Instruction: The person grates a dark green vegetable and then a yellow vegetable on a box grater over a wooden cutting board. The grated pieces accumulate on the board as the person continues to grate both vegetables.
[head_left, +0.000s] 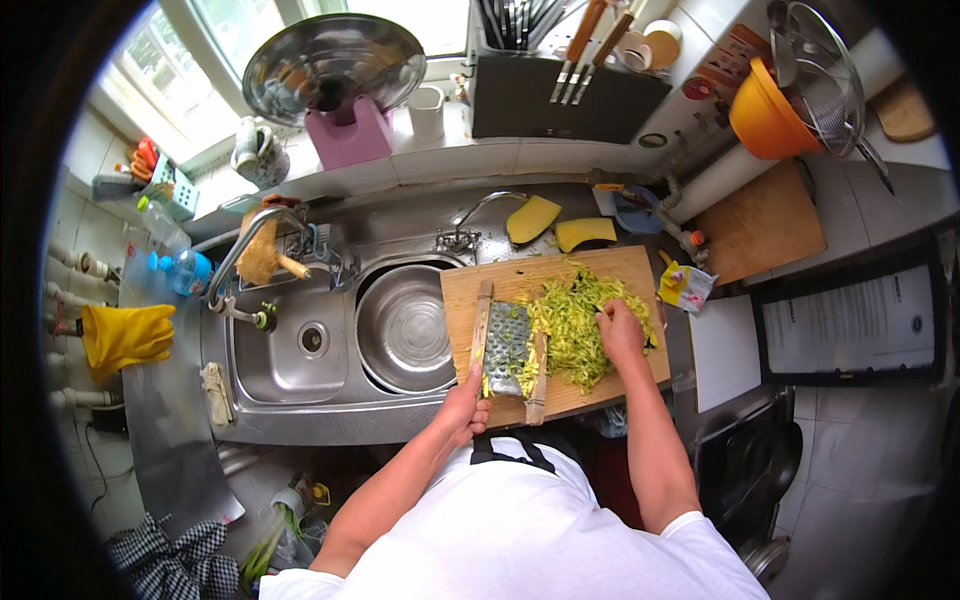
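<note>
My left hand (463, 411) grips the lower end of one wooden rail of a flat metal grater (507, 349). The grater lies on a wooden cutting board (459, 300), with yellow-green shreds scattered over its holes. Just right of it spreads a large heap of shredded green and yellow vegetable (574, 322). My right hand (621, 330) is at the heap's right part, fingers bent together around a small dark green piece; most of that piece is hidden. Two cut pieces of yellow-fleshed squash (532, 219) lie behind the board on the steel counter.
Left of the board, a steel basin (409, 328) sits in one sink bowl, beside another sink bowl (289, 352) with a faucet (259, 225). A blue bowl (636, 208) and a yellow-and-white packet (686, 286) are behind and right of the board.
</note>
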